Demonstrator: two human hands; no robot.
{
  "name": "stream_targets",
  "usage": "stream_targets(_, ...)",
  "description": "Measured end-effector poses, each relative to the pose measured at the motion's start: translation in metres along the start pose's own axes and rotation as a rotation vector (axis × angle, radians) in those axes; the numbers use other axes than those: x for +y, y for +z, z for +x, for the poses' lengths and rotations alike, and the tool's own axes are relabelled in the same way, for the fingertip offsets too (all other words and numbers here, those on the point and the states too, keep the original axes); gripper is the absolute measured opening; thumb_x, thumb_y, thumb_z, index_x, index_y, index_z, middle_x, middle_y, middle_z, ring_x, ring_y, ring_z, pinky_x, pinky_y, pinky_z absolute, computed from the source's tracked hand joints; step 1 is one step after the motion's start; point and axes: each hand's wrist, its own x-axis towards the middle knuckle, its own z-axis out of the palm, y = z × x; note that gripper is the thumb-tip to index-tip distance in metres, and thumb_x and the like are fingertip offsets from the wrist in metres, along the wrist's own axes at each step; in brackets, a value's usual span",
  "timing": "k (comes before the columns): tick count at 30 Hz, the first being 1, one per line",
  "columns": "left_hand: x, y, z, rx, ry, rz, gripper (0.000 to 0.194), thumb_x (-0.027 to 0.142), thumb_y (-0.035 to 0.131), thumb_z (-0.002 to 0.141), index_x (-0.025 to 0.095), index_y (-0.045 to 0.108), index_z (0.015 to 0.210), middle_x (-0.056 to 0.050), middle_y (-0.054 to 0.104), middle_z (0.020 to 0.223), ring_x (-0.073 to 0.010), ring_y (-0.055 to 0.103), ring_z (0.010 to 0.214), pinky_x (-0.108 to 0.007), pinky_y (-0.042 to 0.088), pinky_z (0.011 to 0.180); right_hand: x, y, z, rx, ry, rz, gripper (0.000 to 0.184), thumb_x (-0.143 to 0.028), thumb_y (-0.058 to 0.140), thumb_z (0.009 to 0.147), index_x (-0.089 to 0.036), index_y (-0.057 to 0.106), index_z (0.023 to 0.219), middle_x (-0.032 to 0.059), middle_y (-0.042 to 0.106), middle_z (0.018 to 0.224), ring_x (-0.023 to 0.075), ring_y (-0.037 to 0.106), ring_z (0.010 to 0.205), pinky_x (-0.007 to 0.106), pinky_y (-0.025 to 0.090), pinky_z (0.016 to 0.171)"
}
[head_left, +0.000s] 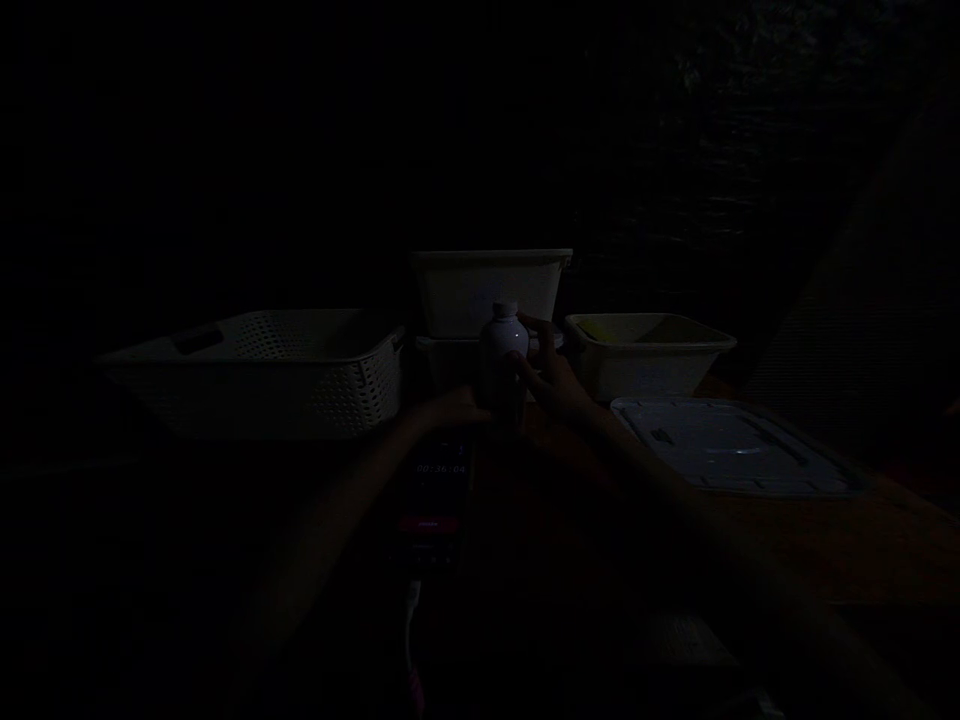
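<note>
Standing upright: glossy bottle (pixel 497 348), probably stiff, slippery; best gripped mid-body. Right hand (pixel 562 388): thumb and fingers pinching its shoulder. Left hand (pixel 456 405): fingers too dark to tell.

left forearm (pixel 352 490) slants inward | left hand (pixel 463 404) low, finger pose too dark to tell | right forearm (pixel 667 478) slants inward | right hand (pixel 556 378) higher, thumb and 1 finger parted, curved leftward

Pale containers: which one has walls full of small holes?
The wide basket at the far left. Rows of small holes set it apart; the middle stack of tubs and the right-hand tub show no such holes.
</note>
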Motion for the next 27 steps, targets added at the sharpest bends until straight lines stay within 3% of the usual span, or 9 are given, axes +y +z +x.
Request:
stream_targets(5, -0.0011, -0.0010, 0.0002, -0.026, 0.054, -0.010, 0.057, 0.032, 0.071, 0.068, 0.016, 0.054, 0.120, -0.011, 0.059, 0.123, -0.0277, 0.055, 0.113, -0.044, 0.042, 0.096, 0.0019, 0.0006, 0.0003, 0.005, -0.020, -0.023, 0.062, -0.050, 0.042, 0.089, -0.021, 0.018, 0.137, 0.0024, 0.060, 0.073, 0.0172, 0.059, 0.061, 0.028, 0.046, 0.056)
stream_targets(11, 0.0041, -0.0001, -0.0016, -0.017, 0.025, -0.017, 0.061, 0.030, 0.071, 0.067, 0.015, 0.051, 0.123, -0.012, 0.057, 0.125, -0.0284, 0.056, 0.112, -0.044, 0.043, 0.095, 0.0016, 0.0005, 0.0004, 0.008, -0.021, -0.028, 0.061, -0.051, 0.044, 0.088, -0.022, 0.021, 0.136, 0.0011, 0.058, 0.069, 0.0164, 0.057, 0.058, 0.028, 0.045, 0.053)
stream_targets(27, -0.0013, -0.0015, -0.0001, -0.020, 0.027, 0.005, 0.060, 0.034, 0.069, 0.069, 0.015, 0.051, 0.123, -0.013, 0.058, 0.124, -0.0294, 0.055, 0.112, -0.045, 0.043, 0.096, 0.0011, 0.0002, 0.0009, -0.014, -0.012, -0.013, 0.061, -0.050, 0.043, 0.089, -0.025, 0.017, 0.138, 0.0039, 0.060, 0.075, 0.0203, 0.060, 0.063, 0.033, 0.048, 0.055)
